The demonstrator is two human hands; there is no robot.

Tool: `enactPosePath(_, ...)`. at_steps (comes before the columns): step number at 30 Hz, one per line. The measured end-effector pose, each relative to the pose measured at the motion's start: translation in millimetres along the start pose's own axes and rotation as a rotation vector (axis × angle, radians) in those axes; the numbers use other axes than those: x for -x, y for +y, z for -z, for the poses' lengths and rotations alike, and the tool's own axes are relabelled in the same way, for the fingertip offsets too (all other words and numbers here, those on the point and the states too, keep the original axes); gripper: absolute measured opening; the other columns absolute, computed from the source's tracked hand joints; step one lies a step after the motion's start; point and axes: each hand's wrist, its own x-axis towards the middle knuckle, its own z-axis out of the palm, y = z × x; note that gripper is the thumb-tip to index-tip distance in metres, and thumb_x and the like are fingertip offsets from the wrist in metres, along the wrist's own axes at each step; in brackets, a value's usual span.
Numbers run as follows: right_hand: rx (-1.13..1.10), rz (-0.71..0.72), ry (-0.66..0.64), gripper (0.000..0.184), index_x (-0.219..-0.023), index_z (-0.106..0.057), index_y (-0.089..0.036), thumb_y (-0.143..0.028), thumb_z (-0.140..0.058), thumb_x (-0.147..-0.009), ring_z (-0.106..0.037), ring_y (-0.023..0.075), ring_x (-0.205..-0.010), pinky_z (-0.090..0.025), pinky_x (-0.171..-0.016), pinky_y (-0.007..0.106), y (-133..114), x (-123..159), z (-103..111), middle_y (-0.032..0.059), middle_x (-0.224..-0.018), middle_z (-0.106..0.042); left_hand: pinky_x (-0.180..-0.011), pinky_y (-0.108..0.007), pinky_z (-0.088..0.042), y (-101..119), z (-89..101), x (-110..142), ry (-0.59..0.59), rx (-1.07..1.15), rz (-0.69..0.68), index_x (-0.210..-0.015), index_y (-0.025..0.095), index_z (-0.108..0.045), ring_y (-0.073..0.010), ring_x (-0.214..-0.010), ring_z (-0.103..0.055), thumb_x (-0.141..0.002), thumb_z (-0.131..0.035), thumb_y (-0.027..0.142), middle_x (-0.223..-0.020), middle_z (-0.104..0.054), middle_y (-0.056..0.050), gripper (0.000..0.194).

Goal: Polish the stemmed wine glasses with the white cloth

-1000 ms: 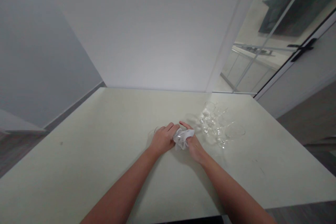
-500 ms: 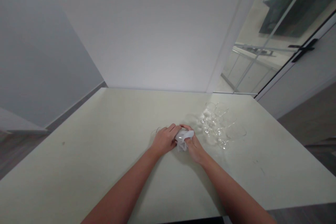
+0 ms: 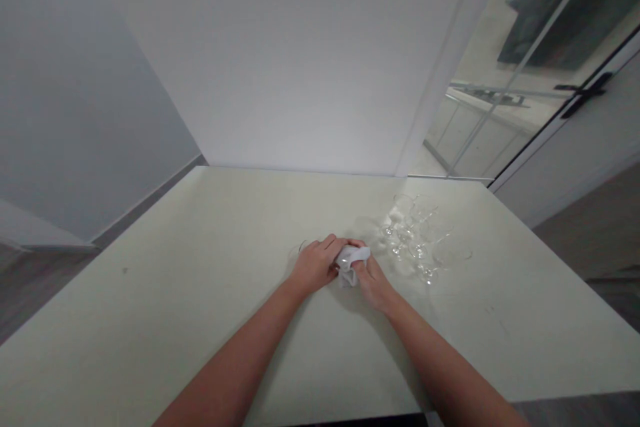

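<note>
Closest of all, a dark object (image 3: 370,421) is showing at the bottom edge of the view, too cut off to identify. Both forearms are reaching in over the pale table (image 3: 225,360), and the hands are meeting near its middle. The left hand (image 3: 314,267) is curling its fingers around a clear glass (image 3: 301,247), covering most of it; a thin curved edge is peeking out on the left, while a shiny part is showing beside the white cloth (image 3: 354,254). The right hand (image 3: 374,283) is gripping that crumpled cloth, the thumb pressing into its folds and the fingers bending around the far side, close against the left fingertips. Whether the cloth is fabric or paper, I cannot tell. Its lower folds are hanging just above or touching the tabletop; the view is not settling which.

To the right of the hands and a little farther off, a cluster of clear stemmed glasses (image 3: 419,248) is lying on the table, bowls and stems overlapping too much for a sure count. Beyond the table's far edge, a white panel (image 3: 310,67) is rising, with a grey wall (image 3: 100,93) standing at left. At far right, a glass-paned door (image 3: 480,120) is standing beside a black handle (image 3: 585,97).
</note>
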Motion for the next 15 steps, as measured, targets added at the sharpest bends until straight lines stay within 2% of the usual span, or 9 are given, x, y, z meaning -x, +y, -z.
enactPosePath(4,-0.014,0.015,-0.01,0.047,-0.128,-0.047,-0.019,-0.046,-0.049,-0.09,-0.053,0.0244,-0.109,-0.041,-0.1,0.042,-0.1,-1.5,2.6,0.0105,-0.119,-0.058,-0.083,-0.033,-0.048,0.4,-0.3,0.3,-0.005,0.0,-0.003,-0.126,0.024,-0.045,-0.0229,-0.096,-0.061,-0.074,-0.058,0.015,-0.115,-0.059,-0.006,0.055)
enactPosePath(8,-0.132,0.03,-0.071,0.054,-0.13,-0.048,-0.022,-0.055,-0.052,-0.087,-0.057,0.0242,-0.104,-0.047,-0.093,0.039,-5.7,-2.4,6.8,0.0093,-0.117,-0.061,-0.082,-0.034,-0.049,-2.5,-4.7,1.2,0.028,0.028,0.004,-0.127,0.023,-0.046,-0.0233,-0.094,-0.062,-0.073,-0.058,0.015,-0.115,-0.059,-0.007,0.056)
enactPosePath(12,-0.201,0.06,-0.061,0.057,-0.134,-0.048,-0.024,-0.059,-0.049,-0.089,-0.054,0.0254,-0.117,-0.043,-0.102,0.041,-6.9,-3.7,5.4,0.0093,-0.13,-0.056,-0.086,-0.032,-0.049,-7.6,-8.3,0.6,0.133,0.152,-0.011,-0.124,0.022,-0.046,-0.0223,-0.1,-0.061,-0.073,-0.059,0.016,-0.116,-0.059,-0.007,0.053)
enactPosePath(15,-0.176,0.033,-0.038,0.055,-0.136,-0.048,-0.024,-0.056,-0.044,-0.092,-0.049,0.025,-0.126,-0.036,-0.11,0.043,-4.3,-4.8,1.3,0.0093,-0.137,-0.053,-0.082,-0.03,-0.049,-9.2,-9.1,-1.1,0.213,0.171,0.057,-0.119,0.022,-0.048,-0.0208,-0.098,-0.061,-0.078,-0.057,0.017,-0.112,-0.06,-0.006,0.042)
